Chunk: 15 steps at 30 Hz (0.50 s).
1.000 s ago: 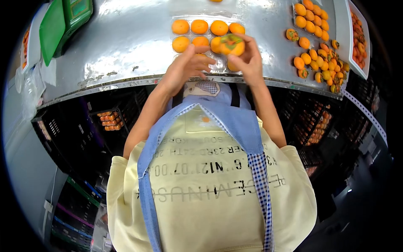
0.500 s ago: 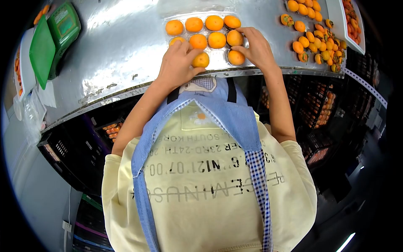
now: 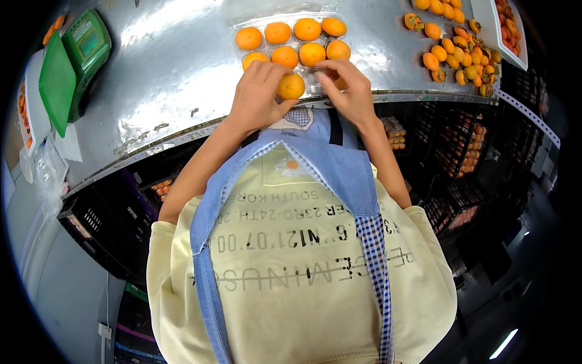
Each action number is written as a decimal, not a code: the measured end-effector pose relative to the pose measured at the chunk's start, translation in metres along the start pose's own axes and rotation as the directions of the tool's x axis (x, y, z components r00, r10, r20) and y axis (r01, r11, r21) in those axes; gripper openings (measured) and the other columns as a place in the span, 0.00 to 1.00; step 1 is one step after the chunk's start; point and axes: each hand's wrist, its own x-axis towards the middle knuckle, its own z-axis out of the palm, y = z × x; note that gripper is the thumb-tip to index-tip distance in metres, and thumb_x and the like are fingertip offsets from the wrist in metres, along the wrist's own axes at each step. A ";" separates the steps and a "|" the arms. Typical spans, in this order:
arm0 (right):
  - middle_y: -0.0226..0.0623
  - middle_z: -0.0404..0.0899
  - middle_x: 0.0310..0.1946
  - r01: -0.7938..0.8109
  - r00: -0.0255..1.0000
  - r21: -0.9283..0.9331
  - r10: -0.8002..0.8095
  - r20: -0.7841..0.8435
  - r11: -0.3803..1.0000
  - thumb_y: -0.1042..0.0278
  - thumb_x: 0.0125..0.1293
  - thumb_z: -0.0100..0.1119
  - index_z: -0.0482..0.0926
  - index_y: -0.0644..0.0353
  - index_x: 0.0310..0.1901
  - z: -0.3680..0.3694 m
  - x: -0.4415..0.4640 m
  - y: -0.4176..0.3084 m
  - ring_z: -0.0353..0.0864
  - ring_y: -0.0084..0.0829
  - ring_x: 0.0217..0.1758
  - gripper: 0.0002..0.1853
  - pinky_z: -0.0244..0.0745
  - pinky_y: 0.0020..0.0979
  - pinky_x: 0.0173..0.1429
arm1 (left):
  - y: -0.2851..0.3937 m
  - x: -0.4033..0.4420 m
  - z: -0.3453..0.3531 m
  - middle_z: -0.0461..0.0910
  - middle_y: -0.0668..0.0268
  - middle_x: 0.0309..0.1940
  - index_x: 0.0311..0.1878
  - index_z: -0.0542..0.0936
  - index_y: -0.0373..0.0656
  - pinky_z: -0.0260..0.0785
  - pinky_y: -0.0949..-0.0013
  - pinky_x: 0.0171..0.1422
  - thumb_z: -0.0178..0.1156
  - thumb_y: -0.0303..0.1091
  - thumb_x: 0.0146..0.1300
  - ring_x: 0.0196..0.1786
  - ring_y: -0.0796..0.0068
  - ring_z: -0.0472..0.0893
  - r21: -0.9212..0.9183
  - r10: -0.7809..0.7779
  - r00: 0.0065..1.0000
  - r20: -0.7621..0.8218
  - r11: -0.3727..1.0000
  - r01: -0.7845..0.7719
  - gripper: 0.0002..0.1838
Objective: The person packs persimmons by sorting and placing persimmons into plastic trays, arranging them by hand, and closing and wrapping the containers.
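A clear plastic tray [image 3: 234,43] with round cups lies near the bench's front edge, holding rows of orange persimmons [image 3: 307,29]. My left hand [image 3: 257,91] curls around one persimmon [image 3: 291,87] in the front row, fingers above it and thumb below. My right hand [image 3: 350,97] hovers over the front right part of the tray, thumb and fingertips apart, with nothing visible between them. Beneath that hand, another persimmon [image 3: 341,83] is mostly covered. The front row's middle cup lies between the two hands.
Loose persimmons [image 3: 467,57] are heaped on the right of the metal bench [image 3: 176,67], beside a white crate [image 3: 485,24] of fruit. A green scale [image 3: 88,39] stands at left. Black crates [image 3: 464,145] of fruit sit below the bench.
My right hand has shifted left and inward from the tray's right side, leaving the persimmon it was touching. My left hand stays at the same persimmon.
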 end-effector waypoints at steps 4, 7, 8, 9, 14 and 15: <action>0.38 0.81 0.41 -0.355 0.925 0.333 0.279 0.257 0.873 0.65 0.54 0.67 0.75 0.63 0.51 0.008 -0.003 -0.023 0.80 0.23 0.35 0.23 0.75 0.23 0.39 | 0.014 0.000 -0.011 0.73 0.59 0.42 0.47 0.73 0.40 0.72 0.67 0.42 0.69 0.32 0.43 0.42 0.60 0.77 -0.299 -0.236 0.971 -0.041 0.930 0.214 0.26; 0.38 0.78 0.46 -0.452 0.881 0.390 0.333 0.336 0.802 0.71 0.58 0.65 0.71 0.63 0.56 0.010 -0.002 -0.036 0.77 0.21 0.42 0.24 0.73 0.22 0.46 | 0.025 0.002 -0.022 0.73 0.58 0.43 0.50 0.74 0.41 0.74 0.68 0.40 0.68 0.31 0.44 0.43 0.63 0.78 -0.340 -0.284 0.957 -0.053 0.906 0.251 0.26; 0.40 0.79 0.45 -0.448 0.888 0.416 0.341 0.307 0.792 0.69 0.57 0.66 0.71 0.65 0.55 0.013 -0.003 -0.035 0.79 0.23 0.41 0.24 0.74 0.23 0.45 | 0.027 0.002 -0.023 0.73 0.58 0.44 0.51 0.74 0.41 0.75 0.67 0.40 0.67 0.30 0.45 0.43 0.64 0.78 -0.337 -0.279 0.959 -0.057 0.909 0.245 0.26; 0.42 0.79 0.44 -0.443 0.894 0.440 0.351 0.278 0.781 0.67 0.56 0.66 0.72 0.66 0.54 0.018 -0.005 -0.034 0.80 0.24 0.40 0.25 0.76 0.24 0.45 | 0.026 0.001 -0.022 0.73 0.58 0.44 0.51 0.75 0.42 0.75 0.67 0.41 0.68 0.31 0.45 0.43 0.63 0.78 -0.331 -0.259 0.963 -0.067 0.917 0.224 0.27; 0.46 0.80 0.43 -0.475 0.880 0.550 0.379 0.286 0.687 0.66 0.58 0.66 0.72 0.68 0.50 0.016 -0.001 -0.029 0.81 0.29 0.43 0.22 0.77 0.27 0.48 | 0.025 -0.001 -0.015 0.74 0.59 0.46 0.51 0.76 0.43 0.74 0.67 0.46 0.72 0.33 0.43 0.45 0.63 0.78 -0.251 -0.115 0.981 -0.156 0.965 0.073 0.28; 0.46 0.80 0.43 -0.466 0.885 0.537 0.369 0.285 0.703 0.66 0.58 0.66 0.72 0.68 0.49 0.015 -0.001 -0.029 0.81 0.29 0.44 0.21 0.77 0.27 0.49 | 0.025 -0.001 -0.015 0.74 0.59 0.46 0.51 0.76 0.43 0.74 0.67 0.47 0.72 0.33 0.43 0.46 0.63 0.78 -0.255 -0.114 0.980 -0.163 0.964 0.070 0.28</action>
